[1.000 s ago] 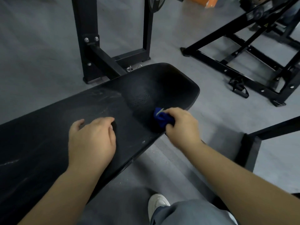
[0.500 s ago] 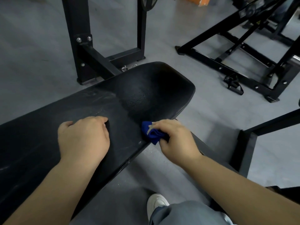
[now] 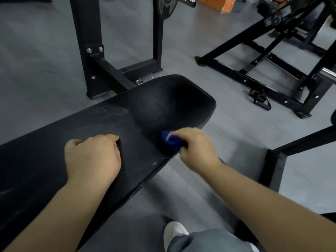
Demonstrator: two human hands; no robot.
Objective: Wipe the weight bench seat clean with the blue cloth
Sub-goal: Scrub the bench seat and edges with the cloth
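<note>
Right hand [image 3: 196,148]: fingers curled round the blue cloth [image 3: 171,141], which is bunched into a small wad. Most of the wad sticks out ahead of the knuckles toward the pad. The hand is slightly motion-blurred, so the exact finger placement cannot be made out.

The cloth sits on the weight bench seat [image 3: 163,106], at its near edge, just short of the rounded end. Judgement: bunching it gives a firm pad to press with, and the near-edge position suits a stroke across the width of the seat.

Left hand [image 3: 92,159]: fingers tucked under into a loose fist that holds nothing, knuckles resting on the pad well apart from the cloth. Judgement: it acts as a brace, taking body weight while the other arm reaches.

Pose: both forearms come in from the lower frame. The right one is stretched long and angled inward, with the wrist nearly straight; the left is shorter and more upright.

Seat surface: pale dusty smears show beyond the left hand, while the dished area near the end looks darker. Judgement: wiping is partly done and the smeared stretch remains.

Surroundings: a black rack upright [image 3: 87,33] stands behind the bench, on a grey floor [image 3: 45,60]. A white shoe [image 3: 174,231] shows below.
</note>
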